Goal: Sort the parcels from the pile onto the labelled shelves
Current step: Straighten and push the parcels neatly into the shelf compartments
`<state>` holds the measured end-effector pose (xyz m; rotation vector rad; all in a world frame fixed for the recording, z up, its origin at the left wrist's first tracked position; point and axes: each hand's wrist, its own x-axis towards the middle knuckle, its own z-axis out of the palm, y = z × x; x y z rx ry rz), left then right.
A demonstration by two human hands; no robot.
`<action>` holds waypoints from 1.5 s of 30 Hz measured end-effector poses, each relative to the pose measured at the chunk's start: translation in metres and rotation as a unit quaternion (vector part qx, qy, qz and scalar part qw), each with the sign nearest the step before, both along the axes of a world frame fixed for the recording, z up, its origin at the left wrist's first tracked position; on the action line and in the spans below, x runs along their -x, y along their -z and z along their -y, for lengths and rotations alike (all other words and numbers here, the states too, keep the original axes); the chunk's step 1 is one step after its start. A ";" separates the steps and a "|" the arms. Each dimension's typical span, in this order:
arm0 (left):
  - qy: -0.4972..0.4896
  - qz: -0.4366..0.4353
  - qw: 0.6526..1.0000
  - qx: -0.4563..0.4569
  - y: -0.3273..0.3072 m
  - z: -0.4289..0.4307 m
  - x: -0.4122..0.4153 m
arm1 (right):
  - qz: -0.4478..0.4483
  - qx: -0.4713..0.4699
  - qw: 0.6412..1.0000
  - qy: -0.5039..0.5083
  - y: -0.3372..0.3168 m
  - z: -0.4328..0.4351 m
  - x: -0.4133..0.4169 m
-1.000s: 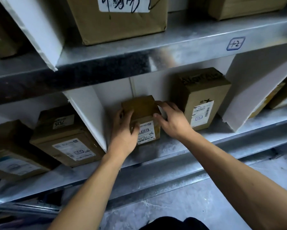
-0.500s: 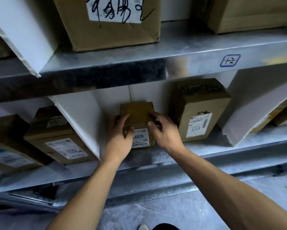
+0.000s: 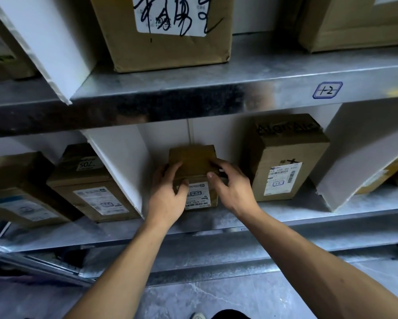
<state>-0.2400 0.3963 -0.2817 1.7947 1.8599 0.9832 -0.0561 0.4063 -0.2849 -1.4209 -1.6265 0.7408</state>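
A galvanised steel rack fills the view, its lower shelf [image 3: 285, 215] a dull grey sheet with a folded front lip, and below it a grey concrete floor [image 3: 216, 295]. The upper shelf's front edge [image 3: 274, 95] carries a hand-drawn blue box label reading "1-2" [image 3: 327, 90]. White divider boards split the lower shelf into bays: one slanted board [image 3: 122, 166] on the left, another [image 3: 359, 157] on the right. In the bay between them, a small cardboard parcel [image 3: 194, 164] sits on the lower shelf against the back wall, near the left divider. Its long axis runs front to back, and the end with the white shipping label [image 3: 196, 195] faces outward toward the camera. The left hand [image 3: 166, 196] presses against the parcel's left side, thumb on the front face beside the label, fingers wrapped over the top left edge. The right hand [image 3: 231, 183] is at the parcel's right side with fingers loosely spread, the thumb tip touching the top front corner; whether the other fingers touch is unclear. A taller brown carton [image 3: 285, 157] with a barcode label stands just to the right, apart from the small parcel. On the upper shelf rests a large box [image 3: 165, 38] with black handwriting on a white sticker.
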 end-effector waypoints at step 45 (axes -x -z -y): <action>0.099 -0.062 0.991 -0.060 -0.062 -0.024 -0.179 | 0.195 -0.082 0.972 0.102 -0.059 0.006 -0.208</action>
